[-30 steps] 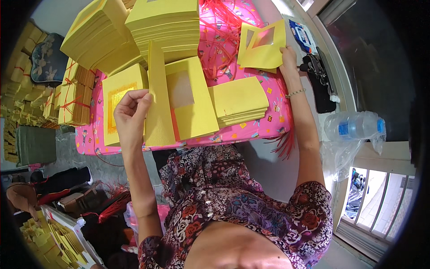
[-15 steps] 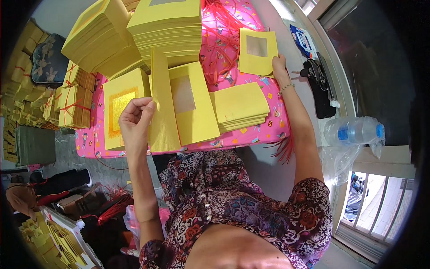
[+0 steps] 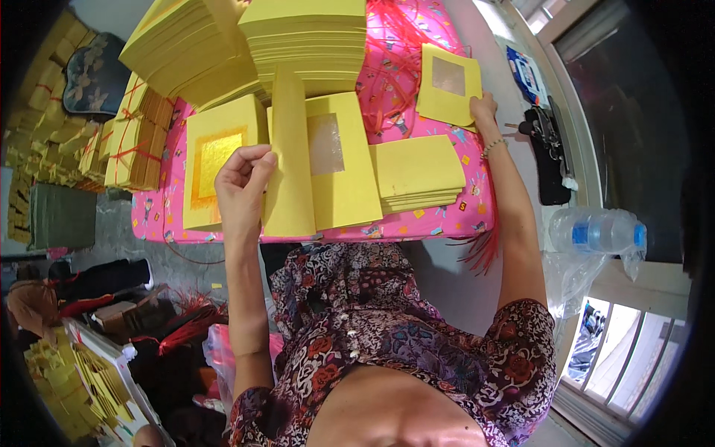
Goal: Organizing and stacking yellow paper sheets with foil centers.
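My left hand point(image 3: 244, 175) pinches the left edge of a yellow paper sheet point(image 3: 290, 160) between thumb and fingers. That sheet stands raised and bent over, beside a yellow sheet with a silver square point(image 3: 325, 141). At the far right, my right hand point(image 3: 484, 112) is closed on the corner of a small pile of yellow paper with a silver square point(image 3: 449, 76); its fingertips are partly hidden. Left of the raised sheet lies a yellow stack with a gold, orange-edged square point(image 3: 220, 162). A low pile of folded yellow paper point(image 3: 417, 170) sits to the right.
Tall yellow paper stacks point(image 3: 302, 52) stand at the back of the pink patterned table point(image 3: 160, 212). Red strings point(image 3: 391, 71) lie behind. Tied yellow bundles point(image 3: 138, 156) are at the left. A plastic bottle point(image 3: 596, 231) and a black strap-like item point(image 3: 547, 156) are by the window.
The whole view has shifted a little, with things now further right. My left hand sits slightly higher along the raised sheet's edge. My right hand stays at the paper pile.
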`<action>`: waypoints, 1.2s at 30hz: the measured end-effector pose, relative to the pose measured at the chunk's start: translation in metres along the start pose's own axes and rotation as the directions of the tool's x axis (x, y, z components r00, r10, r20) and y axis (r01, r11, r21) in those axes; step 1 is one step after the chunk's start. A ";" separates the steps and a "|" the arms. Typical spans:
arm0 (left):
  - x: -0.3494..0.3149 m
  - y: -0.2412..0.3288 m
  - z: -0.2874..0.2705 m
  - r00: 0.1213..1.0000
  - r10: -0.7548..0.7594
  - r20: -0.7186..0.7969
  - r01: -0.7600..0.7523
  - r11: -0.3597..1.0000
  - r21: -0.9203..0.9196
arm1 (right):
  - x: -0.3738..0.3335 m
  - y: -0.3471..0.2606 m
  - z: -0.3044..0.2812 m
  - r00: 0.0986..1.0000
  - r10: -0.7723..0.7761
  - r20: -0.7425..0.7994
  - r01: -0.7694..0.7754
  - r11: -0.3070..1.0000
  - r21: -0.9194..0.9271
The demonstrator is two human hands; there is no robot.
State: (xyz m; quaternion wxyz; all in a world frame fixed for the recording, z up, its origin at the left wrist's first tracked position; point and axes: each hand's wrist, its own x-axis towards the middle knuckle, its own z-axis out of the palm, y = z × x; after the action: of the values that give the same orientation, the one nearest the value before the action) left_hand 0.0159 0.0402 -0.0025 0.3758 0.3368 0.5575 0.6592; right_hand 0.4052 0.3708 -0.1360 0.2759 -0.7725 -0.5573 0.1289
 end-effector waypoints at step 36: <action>0.017 0.007 -0.037 0.998 -0.056 -0.035 0.045 0.963 -0.266 | -0.029 -0.045 -0.037 0.969 -0.204 -0.142 0.224 0.965 0.138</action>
State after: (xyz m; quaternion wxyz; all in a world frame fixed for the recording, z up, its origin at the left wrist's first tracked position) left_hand -0.0254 0.0368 -0.0007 0.4222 0.2554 0.4806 0.7249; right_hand 0.3780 0.3434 -0.0834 0.3815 -0.6909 -0.6073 0.0912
